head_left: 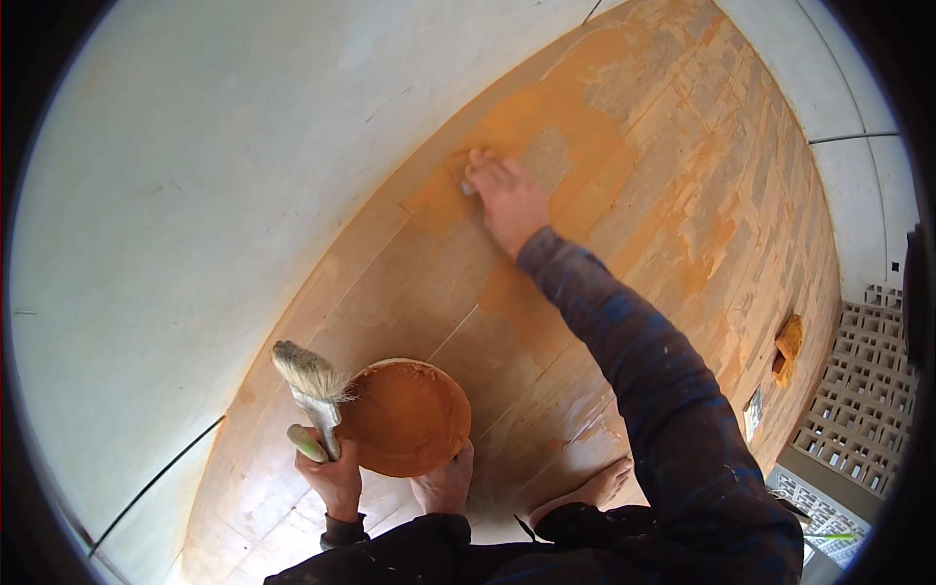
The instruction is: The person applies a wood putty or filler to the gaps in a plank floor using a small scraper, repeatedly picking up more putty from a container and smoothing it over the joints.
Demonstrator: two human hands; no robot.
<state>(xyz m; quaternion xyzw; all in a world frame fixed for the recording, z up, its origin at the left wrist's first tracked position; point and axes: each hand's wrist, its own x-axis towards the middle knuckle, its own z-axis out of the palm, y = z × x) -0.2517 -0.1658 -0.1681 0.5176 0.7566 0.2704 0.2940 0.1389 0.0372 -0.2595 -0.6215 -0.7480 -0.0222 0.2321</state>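
Small pale tool (pixel 467 188), prob. flat but mostly hidden by fingers, sits at the plank floor (pixel 375 288), upper mid of view, just in from the L wall edge. R hand (pixel 512 203) grasps it w/ bent fingers, arm stretched fwd; exact grip can't be told. Orange paste (pixel 585 136) is smeared thick around & beyond that hand, w/ patchy streaks running off to the R side; planks nearer the body look barer.

Bucket (pixel 392 363) stands on the floor nr the body, round, pale-rimmed, w/ orange-brown paste inside. L hand (pixel 334 480) is just beside it, closed on a brush (pixel 314 380), bristles up & tilted L; a green rounded handle end (pixel 307 443) shows at the same hand. Can't tell if that hand touches the bucket too.

L bare foot (pixel 445 486) is right by the bucket, R bare foot (pixel 590 490) apart from it. Dark plaid sleeve (pixel 648 356) on R arm. Farther out: orange-stained lump (pixel 789 343) on the floor, far R; pale wall (pixel 195 175) along the L; lattice blockwork (pixel 858 380) at far R.
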